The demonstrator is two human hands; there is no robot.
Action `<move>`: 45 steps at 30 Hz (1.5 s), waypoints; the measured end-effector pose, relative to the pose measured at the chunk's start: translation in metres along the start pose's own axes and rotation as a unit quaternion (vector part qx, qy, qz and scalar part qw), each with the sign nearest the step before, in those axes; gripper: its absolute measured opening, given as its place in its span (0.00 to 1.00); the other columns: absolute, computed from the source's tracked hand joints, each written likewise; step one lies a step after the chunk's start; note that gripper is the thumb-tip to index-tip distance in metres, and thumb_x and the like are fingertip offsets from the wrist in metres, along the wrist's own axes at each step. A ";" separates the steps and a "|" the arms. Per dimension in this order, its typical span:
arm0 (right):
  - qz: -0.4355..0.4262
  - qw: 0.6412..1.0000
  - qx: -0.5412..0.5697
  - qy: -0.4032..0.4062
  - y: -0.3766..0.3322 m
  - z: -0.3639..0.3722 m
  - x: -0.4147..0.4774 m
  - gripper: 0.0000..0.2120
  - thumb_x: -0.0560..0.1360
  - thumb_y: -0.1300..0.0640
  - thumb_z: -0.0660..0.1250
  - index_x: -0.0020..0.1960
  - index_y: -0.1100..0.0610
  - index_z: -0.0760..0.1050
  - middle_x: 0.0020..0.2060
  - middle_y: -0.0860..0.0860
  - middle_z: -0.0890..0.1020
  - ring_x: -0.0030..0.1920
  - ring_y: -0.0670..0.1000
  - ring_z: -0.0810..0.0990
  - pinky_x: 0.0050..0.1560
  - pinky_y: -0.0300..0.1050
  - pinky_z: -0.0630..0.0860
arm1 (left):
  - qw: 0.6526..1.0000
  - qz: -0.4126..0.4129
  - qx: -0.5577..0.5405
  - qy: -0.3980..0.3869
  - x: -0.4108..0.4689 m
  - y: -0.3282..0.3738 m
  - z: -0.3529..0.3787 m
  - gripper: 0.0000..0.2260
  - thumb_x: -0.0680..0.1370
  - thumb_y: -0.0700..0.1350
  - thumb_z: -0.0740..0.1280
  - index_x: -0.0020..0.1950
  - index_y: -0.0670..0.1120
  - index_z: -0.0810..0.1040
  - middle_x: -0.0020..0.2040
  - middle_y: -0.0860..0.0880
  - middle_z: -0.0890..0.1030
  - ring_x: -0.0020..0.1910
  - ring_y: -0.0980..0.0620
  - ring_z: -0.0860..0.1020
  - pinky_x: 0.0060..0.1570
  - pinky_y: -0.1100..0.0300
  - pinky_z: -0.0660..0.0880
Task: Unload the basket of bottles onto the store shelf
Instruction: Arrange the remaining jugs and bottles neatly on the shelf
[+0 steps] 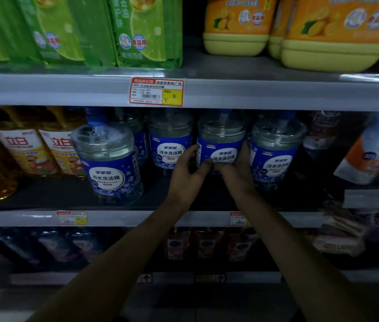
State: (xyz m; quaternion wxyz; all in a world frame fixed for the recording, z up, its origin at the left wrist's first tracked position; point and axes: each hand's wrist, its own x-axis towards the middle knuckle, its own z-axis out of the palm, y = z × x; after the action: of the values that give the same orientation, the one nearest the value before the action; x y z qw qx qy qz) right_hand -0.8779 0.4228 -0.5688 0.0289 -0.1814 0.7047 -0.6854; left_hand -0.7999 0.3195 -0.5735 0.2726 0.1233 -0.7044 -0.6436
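One wide-angle camera, worn on the head, faces the grey metal store shelf (276,94) head-on from close range, tilted slightly down. The middle tier fills the centre, where the clear round plastic bottle with a blue label (221,145) is held between the left hand (187,169) and right hand (238,165). Both forearms enter from the bottom edge, and the shelf edges bow toward the sides

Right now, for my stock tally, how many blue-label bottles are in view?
5: front-left bottle, half-hidden bottle behind it, centre bottle, held bottle between left hand and right hand, far-right bottle. More may hide behind.
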 end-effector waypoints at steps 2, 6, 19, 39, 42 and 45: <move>0.004 0.999 0.041 0.008 -0.003 0.001 0.002 0.43 0.68 0.60 0.76 0.79 0.50 0.63 0.69 0.50 0.77 0.65 0.49 0.79 0.56 0.41 0.82 | 1.000 -0.002 -0.016 -0.003 0.001 0.002 0.000 0.16 0.82 0.42 0.69 0.70 0.50 0.76 0.60 0.59 0.81 0.58 0.67 0.80 0.59 0.67 0.78; 0.025 0.994 0.104 0.026 -0.004 0.001 0.001 0.29 0.80 0.53 0.69 0.79 0.47 0.64 0.68 0.44 0.77 0.60 0.42 0.81 0.49 0.34 0.80 | 0.999 -0.022 -0.030 -0.005 0.006 0.003 0.001 0.20 0.83 0.42 0.68 0.75 0.48 0.73 0.65 0.54 0.81 0.62 0.64 0.79 0.63 0.64 0.77; 0.049 0.999 0.009 0.023 0.003 -0.006 -0.009 0.43 0.65 0.53 0.79 0.77 0.49 0.66 0.65 0.54 0.78 0.61 0.52 0.81 0.59 0.53 0.81 | 1.000 -0.011 -0.017 0.000 -0.003 0.009 -0.016 0.22 0.80 0.47 0.74 0.73 0.53 0.76 0.65 0.51 0.82 0.63 0.57 0.81 0.62 0.58 0.80; -0.066 0.996 -0.036 -0.055 -0.002 -0.033 -0.047 0.45 0.60 0.65 0.86 0.68 0.44 0.69 0.63 0.40 0.80 0.61 0.36 0.79 0.58 0.34 0.79 | 0.999 0.015 0.003 -0.037 -0.037 0.020 -0.047 0.25 0.71 0.42 0.80 0.64 0.45 0.75 0.60 0.46 0.83 0.61 0.50 0.82 0.59 0.46 0.82; -0.073 0.994 -0.049 -0.066 -0.001 -0.038 -0.048 0.43 0.60 0.63 0.87 0.70 0.50 0.73 0.63 0.44 0.82 0.63 0.43 0.81 0.61 0.42 0.80 | 0.998 0.037 0.020 -0.051 -0.039 0.020 -0.050 0.25 0.71 0.38 0.81 0.64 0.43 0.75 0.60 0.50 0.83 0.61 0.54 0.82 0.58 0.51 0.82; -0.074 0.994 -0.041 -0.066 -0.002 -0.043 -0.051 0.45 0.60 0.64 0.87 0.73 0.52 0.72 0.64 0.44 0.82 0.64 0.44 0.81 0.60 0.40 0.80 | 0.996 0.067 0.035 -0.050 -0.041 0.022 -0.048 0.25 0.70 0.38 0.81 0.63 0.43 0.77 0.61 0.48 0.83 0.62 0.53 0.81 0.58 0.53 0.82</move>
State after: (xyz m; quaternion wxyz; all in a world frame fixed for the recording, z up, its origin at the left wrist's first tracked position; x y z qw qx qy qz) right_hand -0.8420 0.4787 -0.5754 0.0171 -0.2788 0.7135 -0.6426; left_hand -0.7364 0.3037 -0.5605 0.2750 0.0526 -0.7460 -0.6043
